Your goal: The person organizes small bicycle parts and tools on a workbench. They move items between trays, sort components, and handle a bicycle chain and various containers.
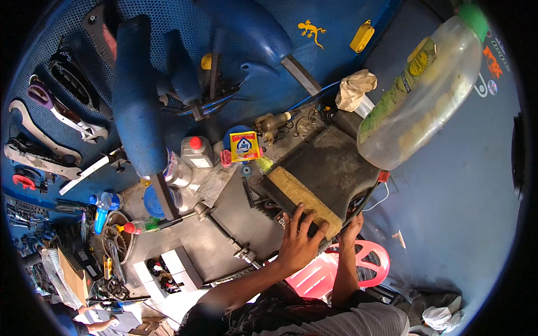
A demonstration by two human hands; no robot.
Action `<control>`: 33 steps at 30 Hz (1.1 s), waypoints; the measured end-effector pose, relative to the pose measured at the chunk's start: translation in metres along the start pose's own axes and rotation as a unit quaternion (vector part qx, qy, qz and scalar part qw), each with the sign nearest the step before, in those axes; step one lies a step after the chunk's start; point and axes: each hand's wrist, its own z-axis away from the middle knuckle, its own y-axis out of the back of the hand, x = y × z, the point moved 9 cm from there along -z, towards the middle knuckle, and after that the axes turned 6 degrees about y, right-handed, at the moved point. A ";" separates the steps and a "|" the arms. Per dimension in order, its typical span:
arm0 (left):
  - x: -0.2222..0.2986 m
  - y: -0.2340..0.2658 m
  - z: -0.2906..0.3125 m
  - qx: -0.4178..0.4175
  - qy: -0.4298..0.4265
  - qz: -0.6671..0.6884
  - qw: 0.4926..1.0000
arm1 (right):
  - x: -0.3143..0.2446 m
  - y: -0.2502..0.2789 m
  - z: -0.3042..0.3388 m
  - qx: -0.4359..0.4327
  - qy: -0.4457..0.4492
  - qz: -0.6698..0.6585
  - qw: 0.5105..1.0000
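Note:
A bulky dark case with a worn top stands at the right end of the workbench, and a tan strip runs along its near edge. My left hand lies against that near edge, fingers spread, with fingertips on the tan strip. At the case's near right corner, my right hand is curled around the edge; some of its fingers are hidden. A large translucent bottle with a green cap leans above the right side of the case.
On the metal bench lie a metal shaft and a yellow-red packet. A white open box sits nearer. Blue padded arms hang over the left side. Below my hands is a pink plastic seat. Another person's hand shows at lower left.

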 end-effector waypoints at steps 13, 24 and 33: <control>-0.004 0.001 -0.005 0.001 -0.027 0.005 1.000 | -0.008 -0.005 0.011 0.051 0.014 -0.002 0.999; -0.005 -0.001 -0.008 -0.015 -0.019 0.005 1.000 | -0.005 -0.008 0.009 0.038 0.033 -0.042 0.998; 0.013 0.028 -0.019 -0.068 -0.011 -0.075 0.995 | -0.006 -0.012 0.007 0.051 0.033 -0.060 0.996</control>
